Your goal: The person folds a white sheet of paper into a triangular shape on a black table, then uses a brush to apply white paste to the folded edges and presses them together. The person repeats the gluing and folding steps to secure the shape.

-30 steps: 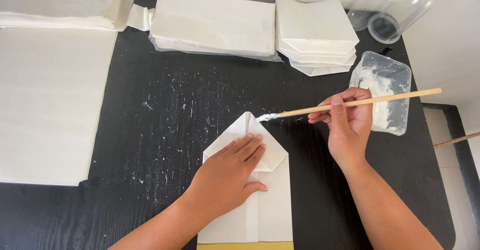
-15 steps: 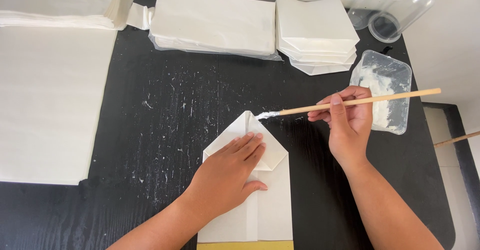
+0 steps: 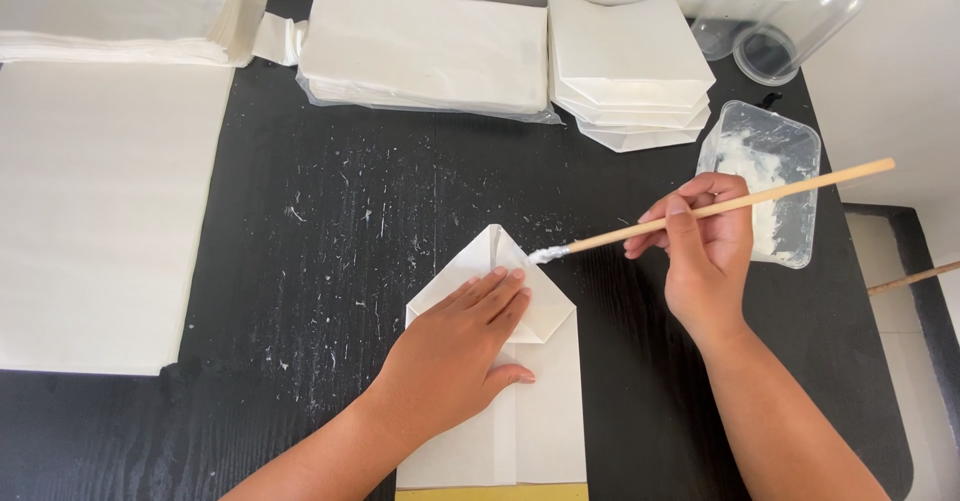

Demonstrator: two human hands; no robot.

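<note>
On a black, wood-grained table (image 3: 330,261) flecked with dried white specks and smears, seen from above, a folded white paper bag (image 3: 520,401) lies flat at the near edge, its pointed flap toward the far side. The left hand (image 3: 455,356) rests palm down on the folded flap, fingers extended and together, pressing the paper flat; it grips nothing. The right hand (image 3: 705,241) is closed around a pale, round wooden stick (image 3: 720,206), held pencil-fashion between thumb and fingers. The white-coated tip of the stick touches the right sloping edge of the flap, near its apex. Just behind the right hand stands a clear, rectangular plastic tub (image 3: 765,186) smeared inside with white paste. A transparent, round plastic jar (image 3: 785,26) lies tipped at the far right corner. Along the far edge sit two stacks: a flat pack of white sheets in thin clear wrapping (image 3: 425,51) and, just beside it, a pile of folded white bags (image 3: 630,71) with angled lower edges. A large matte white sheet (image 3: 100,221) covers the left portion of the table, with a thick stack of white paper (image 3: 120,11) beyond it. To the right of the table, a pale floor (image 3: 900,71) shows, and a second wooden stick (image 3: 915,279) projects in from the right margin. A yellow strip (image 3: 490,492) runs under the bag's near edge.
</note>
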